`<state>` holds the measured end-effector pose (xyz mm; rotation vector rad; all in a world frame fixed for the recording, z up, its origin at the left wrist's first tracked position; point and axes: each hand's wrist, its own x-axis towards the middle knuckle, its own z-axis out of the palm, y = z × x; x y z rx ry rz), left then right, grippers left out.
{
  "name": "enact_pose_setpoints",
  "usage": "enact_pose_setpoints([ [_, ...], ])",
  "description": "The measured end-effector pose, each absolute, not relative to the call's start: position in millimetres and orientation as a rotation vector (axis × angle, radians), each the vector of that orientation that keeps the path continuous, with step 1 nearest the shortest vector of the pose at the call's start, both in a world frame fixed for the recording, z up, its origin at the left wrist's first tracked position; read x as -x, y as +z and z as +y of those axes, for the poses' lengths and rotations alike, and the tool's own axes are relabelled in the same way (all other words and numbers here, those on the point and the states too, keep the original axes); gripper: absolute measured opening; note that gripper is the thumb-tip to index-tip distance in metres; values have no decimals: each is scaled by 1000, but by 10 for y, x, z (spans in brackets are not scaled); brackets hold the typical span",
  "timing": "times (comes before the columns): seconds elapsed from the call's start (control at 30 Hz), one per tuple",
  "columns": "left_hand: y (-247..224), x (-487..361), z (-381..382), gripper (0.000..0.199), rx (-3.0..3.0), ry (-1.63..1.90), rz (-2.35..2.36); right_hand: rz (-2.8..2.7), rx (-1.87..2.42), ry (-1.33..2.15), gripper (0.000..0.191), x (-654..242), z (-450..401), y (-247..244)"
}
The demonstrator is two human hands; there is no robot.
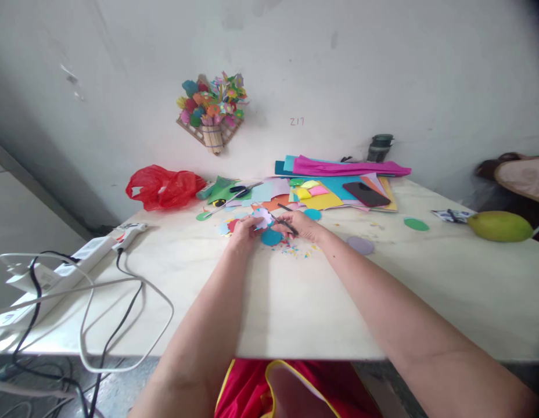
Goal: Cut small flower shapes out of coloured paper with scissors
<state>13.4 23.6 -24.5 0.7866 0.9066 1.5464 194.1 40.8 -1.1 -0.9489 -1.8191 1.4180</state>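
Note:
Near the middle of the table, my left hand (pixel 247 226) pinches a pale lilac paper flower (pixel 263 219) with a scalloped edge. My right hand (pixel 301 225) grips a pair of scissors (pixel 287 225) with dark handles, its blades reaching toward the flower. Just below both hands lies a blue paper circle (pixel 271 237). Small colored paper scraps (pixel 301 252) are scattered on the tabletop beside it. Another blue circle (pixel 313 215) rests behind my right hand, and a pale purple circle (pixel 360 245) lies to its right.
Colored sheets (pixel 326 200) and a phone (pixel 366 194) lie at the back. A red plastic bag (pixel 165 187), black-handled scissors (pixel 241 189) and a power strip (pixel 84 255) with loose cables are leftward. A yellow-green fruit (pixel 500 226) and green circle (pixel 416 224) sit right.

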Motion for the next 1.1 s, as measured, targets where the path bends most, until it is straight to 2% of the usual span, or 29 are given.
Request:
enact_pose_setpoints([
  [1.1,-255,-117,292,16,-669,1645,961,-1822,1004,1387,23,-1940,449,-49],
])
